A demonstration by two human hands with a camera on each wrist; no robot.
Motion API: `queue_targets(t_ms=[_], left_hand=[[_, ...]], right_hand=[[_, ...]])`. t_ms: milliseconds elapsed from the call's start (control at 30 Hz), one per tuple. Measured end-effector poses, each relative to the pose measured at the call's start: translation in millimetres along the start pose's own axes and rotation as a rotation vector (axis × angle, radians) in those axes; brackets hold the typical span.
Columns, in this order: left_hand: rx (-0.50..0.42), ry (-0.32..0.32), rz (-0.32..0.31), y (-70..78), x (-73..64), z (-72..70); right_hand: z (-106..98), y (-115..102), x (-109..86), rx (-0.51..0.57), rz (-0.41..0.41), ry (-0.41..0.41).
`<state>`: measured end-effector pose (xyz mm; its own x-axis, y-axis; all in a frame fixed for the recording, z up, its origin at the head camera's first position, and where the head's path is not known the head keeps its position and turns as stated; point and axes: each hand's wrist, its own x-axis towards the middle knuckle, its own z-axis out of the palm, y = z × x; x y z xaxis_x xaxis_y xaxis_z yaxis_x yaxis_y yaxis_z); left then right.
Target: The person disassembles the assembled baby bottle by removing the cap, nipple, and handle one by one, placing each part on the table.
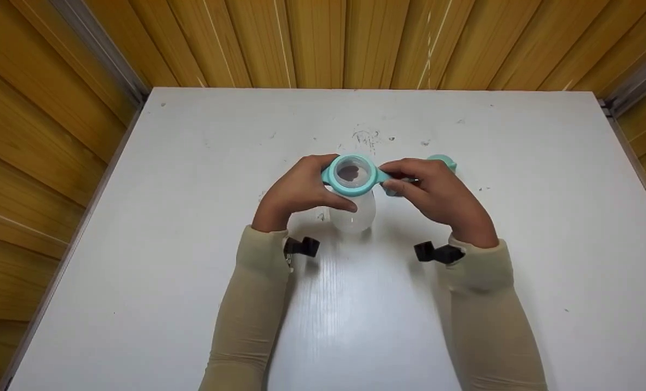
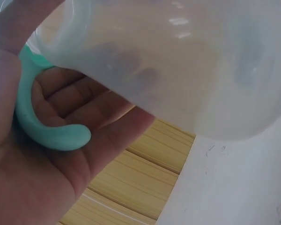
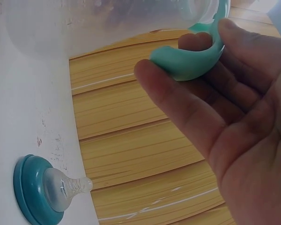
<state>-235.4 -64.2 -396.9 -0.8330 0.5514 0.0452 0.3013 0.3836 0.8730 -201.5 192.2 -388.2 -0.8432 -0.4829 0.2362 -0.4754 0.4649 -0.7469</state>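
Observation:
A translucent baby bottle (image 1: pixel 354 220) stands at mid-table with its mouth open upward. Around its neck sits a teal handle ring (image 1: pixel 350 191) with a curved handle on each side. My left hand (image 1: pixel 305 187) grips the bottle just below the ring, thumb in front and fingers behind; the left handle (image 2: pixel 54 136) curls down by its palm. On the other side, my right hand (image 1: pixel 430 187) pinches the right handle (image 3: pixel 187 65) between thumb and fingers. A clear teat in a teal collar (image 3: pixel 35 190) rests upright on the table, partly hidden behind my right hand in the head view.
The white table (image 1: pixel 165 260) bears dark scuff marks beyond the bottle. Yellow wood-look panels (image 1: pixel 323 43) rise behind its far edge and along both sides. A black camera mount sits on each wrist, over beige sleeves (image 1: pixel 244 326).

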Motion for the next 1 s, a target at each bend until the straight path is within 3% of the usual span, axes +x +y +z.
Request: queue_targets(t_ms=[433, 1000], left_hand=[[0.002, -0.086, 0.015, -3.5, -1.5, -4.6], [0.042, -0.024, 0.002, -5.6, 0.2, -2.0]], right_hand=[[0.7, -0.8, 0.0, 0.014, -0.018, -0.029], [1.6, -3.1, 0.8, 0.039, -0.004, -0.022]])
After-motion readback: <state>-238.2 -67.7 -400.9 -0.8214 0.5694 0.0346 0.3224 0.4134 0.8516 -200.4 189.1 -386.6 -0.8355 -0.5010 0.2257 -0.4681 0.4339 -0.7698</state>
